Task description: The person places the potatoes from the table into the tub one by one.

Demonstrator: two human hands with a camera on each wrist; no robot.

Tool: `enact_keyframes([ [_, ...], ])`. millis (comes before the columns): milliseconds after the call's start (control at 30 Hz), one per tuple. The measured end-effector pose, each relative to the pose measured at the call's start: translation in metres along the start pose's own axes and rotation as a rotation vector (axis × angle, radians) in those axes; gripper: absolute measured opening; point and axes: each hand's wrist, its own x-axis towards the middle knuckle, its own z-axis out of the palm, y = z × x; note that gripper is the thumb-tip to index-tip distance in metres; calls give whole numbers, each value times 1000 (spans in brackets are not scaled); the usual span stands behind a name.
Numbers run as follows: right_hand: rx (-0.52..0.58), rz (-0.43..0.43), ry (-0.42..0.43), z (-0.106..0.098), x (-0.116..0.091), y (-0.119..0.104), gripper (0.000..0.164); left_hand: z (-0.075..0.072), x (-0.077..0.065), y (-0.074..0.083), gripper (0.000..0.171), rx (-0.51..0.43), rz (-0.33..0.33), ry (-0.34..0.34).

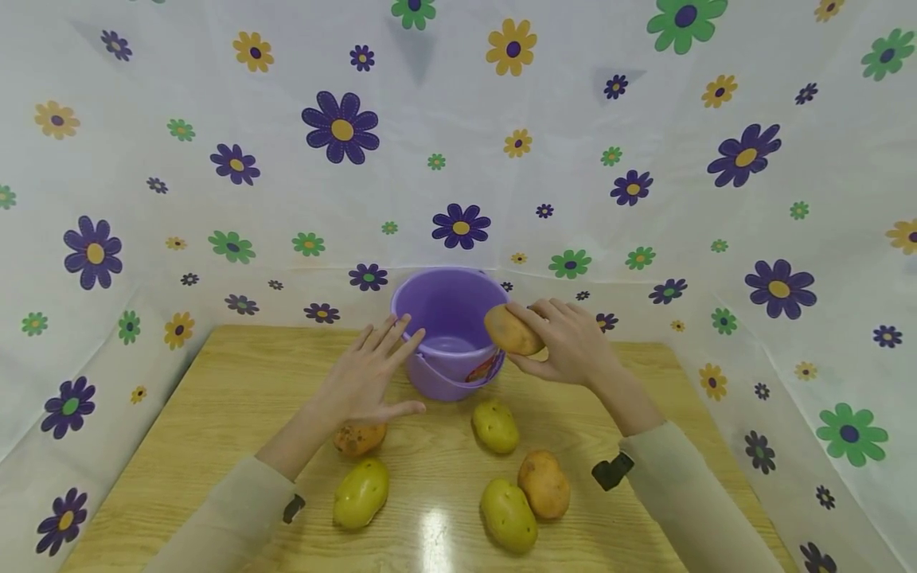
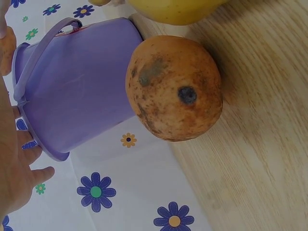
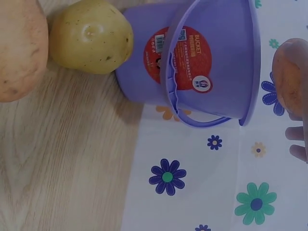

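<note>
In the head view a purple bucket stands at the back of the wooden table, its handle hanging down in front. My right hand grips a brown potato beside the bucket's right rim; the same potato shows at the right edge of the right wrist view. At the bucket's left rim my left hand is spread with straight fingers and holds nothing. Below it lies a brown, dark-spotted potato, partly hidden by the left hand in the head view.
Yellow-green potatoes lie on the table: one at left, one before the bucket and one nearer me, which touches a brown potato. A flowered sheet rises behind the table and at both sides.
</note>
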Motion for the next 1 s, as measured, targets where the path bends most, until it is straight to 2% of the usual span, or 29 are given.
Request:
enact_keyframes([
  [300,22,-2,24,10,12,2,78,0,1,1,122,-15,-6,-11],
  [467,25,6,1,14,18,3,80,-1,0,1,122,-7,-8,-4],
  [1000,18,78,-199,22,41,-5,81,-1,-1,2,122,-1,-14,-8],
])
